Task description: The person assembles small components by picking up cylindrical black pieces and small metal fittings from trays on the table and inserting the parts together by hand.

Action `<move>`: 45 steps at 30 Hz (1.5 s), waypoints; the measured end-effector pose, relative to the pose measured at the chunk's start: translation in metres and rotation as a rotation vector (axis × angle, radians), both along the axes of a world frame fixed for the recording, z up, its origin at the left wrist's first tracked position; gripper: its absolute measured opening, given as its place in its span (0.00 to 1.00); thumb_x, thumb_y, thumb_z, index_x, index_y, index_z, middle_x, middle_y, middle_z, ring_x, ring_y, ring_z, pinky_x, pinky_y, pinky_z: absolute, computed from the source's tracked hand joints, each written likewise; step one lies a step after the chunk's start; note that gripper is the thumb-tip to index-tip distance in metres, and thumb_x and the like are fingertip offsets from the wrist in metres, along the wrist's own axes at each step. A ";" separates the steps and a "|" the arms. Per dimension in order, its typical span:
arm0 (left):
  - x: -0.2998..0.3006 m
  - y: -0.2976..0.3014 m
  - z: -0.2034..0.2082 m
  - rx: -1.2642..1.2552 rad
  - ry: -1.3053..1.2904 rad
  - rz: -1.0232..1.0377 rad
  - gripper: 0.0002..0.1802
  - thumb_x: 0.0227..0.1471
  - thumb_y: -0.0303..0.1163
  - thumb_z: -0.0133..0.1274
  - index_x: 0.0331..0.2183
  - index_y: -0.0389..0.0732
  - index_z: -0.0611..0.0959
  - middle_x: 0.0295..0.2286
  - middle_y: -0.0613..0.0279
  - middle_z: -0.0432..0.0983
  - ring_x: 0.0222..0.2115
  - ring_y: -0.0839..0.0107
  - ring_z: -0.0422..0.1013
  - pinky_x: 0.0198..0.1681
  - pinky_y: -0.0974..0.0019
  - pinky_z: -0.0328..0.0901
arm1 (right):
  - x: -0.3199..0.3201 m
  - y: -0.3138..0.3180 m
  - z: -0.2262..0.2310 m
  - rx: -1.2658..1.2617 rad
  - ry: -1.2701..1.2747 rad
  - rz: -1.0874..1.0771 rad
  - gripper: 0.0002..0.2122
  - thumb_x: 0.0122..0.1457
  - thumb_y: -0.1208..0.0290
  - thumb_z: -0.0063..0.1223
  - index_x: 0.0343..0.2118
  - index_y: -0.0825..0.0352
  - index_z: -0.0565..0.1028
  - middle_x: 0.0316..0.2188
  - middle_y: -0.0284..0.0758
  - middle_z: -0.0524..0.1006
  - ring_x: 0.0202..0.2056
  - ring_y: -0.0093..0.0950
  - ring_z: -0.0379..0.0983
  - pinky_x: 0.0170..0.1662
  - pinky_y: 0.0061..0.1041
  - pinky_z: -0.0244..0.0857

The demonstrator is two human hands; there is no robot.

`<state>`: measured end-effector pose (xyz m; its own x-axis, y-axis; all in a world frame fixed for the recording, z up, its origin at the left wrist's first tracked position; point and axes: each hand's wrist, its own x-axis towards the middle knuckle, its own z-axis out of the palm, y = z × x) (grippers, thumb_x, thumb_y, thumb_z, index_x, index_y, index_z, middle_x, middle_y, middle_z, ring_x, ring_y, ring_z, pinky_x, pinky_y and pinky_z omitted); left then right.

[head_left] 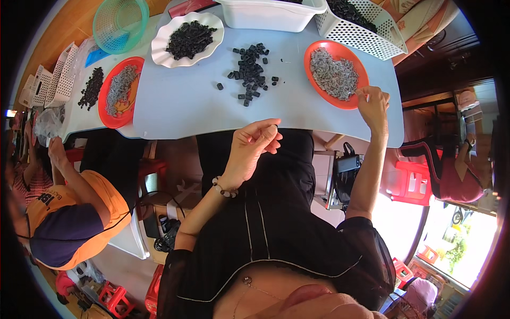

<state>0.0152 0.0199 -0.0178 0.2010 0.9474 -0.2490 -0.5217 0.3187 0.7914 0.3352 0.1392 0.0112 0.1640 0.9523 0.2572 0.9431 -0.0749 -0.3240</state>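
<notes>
My left hand (254, 148), with a beaded bracelet on its wrist, is held just in front of the table's near edge. Its thumb and index finger are pinched together; whatever lies between them is hidden or too small to name. At the near right rim of an orange-red oval plate (344, 102), the fingertips of my right hand (375, 106) are closed together, and I cannot make out what they hold. Small grey metal-looking pieces (333, 73) are heaped on that plate. Loose small black block-shaped parts (249, 69) lie scattered mid-table.
On the pale blue table (191, 114) stand a white scalloped dish (159, 50) of black pieces, a white tub (268, 18) and a perforated white basket (366, 42). Left are a green basket (121, 26), another red plate (110, 121) and a co-worker in orange and navy (79, 220).
</notes>
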 end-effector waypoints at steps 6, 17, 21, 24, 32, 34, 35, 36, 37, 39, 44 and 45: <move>0.008 0.007 -0.004 0.040 0.004 0.016 0.15 0.60 0.35 0.55 0.46 0.37 0.81 0.30 0.62 0.79 0.28 0.79 0.73 0.33 0.74 0.69 | -0.002 0.000 0.002 -0.098 0.101 0.010 0.10 0.57 0.63 0.57 0.36 0.64 0.80 0.38 0.39 0.78 0.51 0.43 0.62 0.56 0.43 0.54; 0.020 0.036 0.009 0.084 -0.010 0.012 0.11 0.57 0.33 0.58 0.38 0.34 0.81 0.27 0.63 0.77 0.25 0.79 0.72 0.29 0.75 0.68 | -0.018 0.005 0.020 -0.165 0.412 0.111 0.13 0.59 0.63 0.56 0.39 0.68 0.80 0.34 0.36 0.79 0.42 0.29 0.70 0.46 0.29 0.64; 0.048 0.078 0.017 0.172 0.133 -0.044 0.09 0.54 0.32 0.58 0.34 0.35 0.80 0.23 0.65 0.75 0.22 0.81 0.69 0.25 0.76 0.65 | -0.012 0.010 0.014 -0.152 0.650 0.242 0.13 0.60 0.65 0.56 0.39 0.73 0.79 0.26 0.29 0.77 0.29 0.18 0.69 0.38 0.21 0.65; 0.077 0.108 0.023 0.481 0.425 -0.044 0.08 0.53 0.30 0.61 0.31 0.35 0.81 0.22 0.68 0.73 0.20 0.81 0.67 0.23 0.75 0.62 | -0.013 0.010 0.011 -0.118 0.752 0.251 0.14 0.61 0.66 0.55 0.38 0.74 0.79 0.28 0.29 0.77 0.31 0.17 0.69 0.38 0.20 0.64; 0.117 0.140 0.029 1.038 0.777 0.151 0.07 0.50 0.25 0.61 0.34 0.35 0.84 0.24 0.57 0.77 0.21 0.67 0.73 0.24 0.68 0.66 | -0.009 0.011 0.011 -0.181 0.912 0.274 0.12 0.63 0.67 0.53 0.39 0.74 0.78 0.29 0.25 0.75 0.32 0.14 0.66 0.38 0.16 0.61; 0.120 0.143 0.027 1.057 0.784 0.104 0.07 0.49 0.24 0.60 0.34 0.36 0.84 0.24 0.54 0.77 0.22 0.63 0.74 0.25 0.66 0.67 | -0.007 0.012 0.011 -0.225 0.923 0.281 0.13 0.64 0.67 0.52 0.40 0.74 0.78 0.31 0.25 0.75 0.35 0.14 0.66 0.41 0.15 0.61; 0.121 0.145 0.026 1.094 0.825 0.107 0.07 0.49 0.24 0.60 0.34 0.36 0.84 0.25 0.54 0.77 0.24 0.61 0.74 0.26 0.65 0.68 | -0.007 0.012 0.011 -0.234 0.939 0.297 0.13 0.64 0.67 0.52 0.39 0.74 0.78 0.31 0.25 0.75 0.35 0.14 0.66 0.41 0.15 0.61; 0.123 0.146 0.025 1.130 0.866 0.111 0.07 0.49 0.23 0.60 0.34 0.36 0.83 0.25 0.53 0.77 0.25 0.59 0.75 0.27 0.63 0.68 | -0.007 0.012 0.011 -0.244 0.954 0.315 0.12 0.64 0.67 0.52 0.38 0.74 0.78 0.31 0.25 0.75 0.34 0.14 0.66 0.41 0.15 0.61; 0.124 0.147 0.025 1.130 0.866 0.107 0.07 0.49 0.23 0.60 0.34 0.36 0.83 0.25 0.53 0.77 0.25 0.59 0.75 0.27 0.63 0.68 | -0.009 0.012 0.011 -0.244 0.957 0.312 0.12 0.64 0.67 0.52 0.38 0.74 0.78 0.31 0.25 0.75 0.34 0.14 0.66 0.41 0.15 0.61; 0.127 0.149 0.024 1.108 0.883 0.125 0.08 0.48 0.23 0.60 0.34 0.35 0.82 0.25 0.53 0.77 0.27 0.58 0.75 0.28 0.62 0.68 | -0.012 0.012 0.012 -0.206 0.994 0.351 0.12 0.63 0.67 0.52 0.37 0.72 0.80 0.29 0.26 0.77 0.30 0.13 0.66 0.35 0.15 0.61; 0.129 0.153 0.023 1.013 0.813 0.083 0.07 0.51 0.24 0.59 0.34 0.33 0.81 0.26 0.52 0.78 0.24 0.64 0.75 0.28 0.65 0.68 | -0.017 0.010 0.016 -0.180 0.967 0.320 0.12 0.63 0.67 0.53 0.37 0.73 0.79 0.30 0.26 0.77 0.32 0.13 0.67 0.39 0.16 0.62; 0.129 0.153 0.024 0.916 0.806 0.030 0.07 0.52 0.25 0.58 0.34 0.33 0.81 0.26 0.53 0.79 0.23 0.67 0.74 0.28 0.67 0.68 | -0.016 0.010 0.014 -0.138 0.963 0.337 0.12 0.62 0.67 0.53 0.37 0.73 0.79 0.30 0.28 0.78 0.32 0.14 0.68 0.38 0.16 0.63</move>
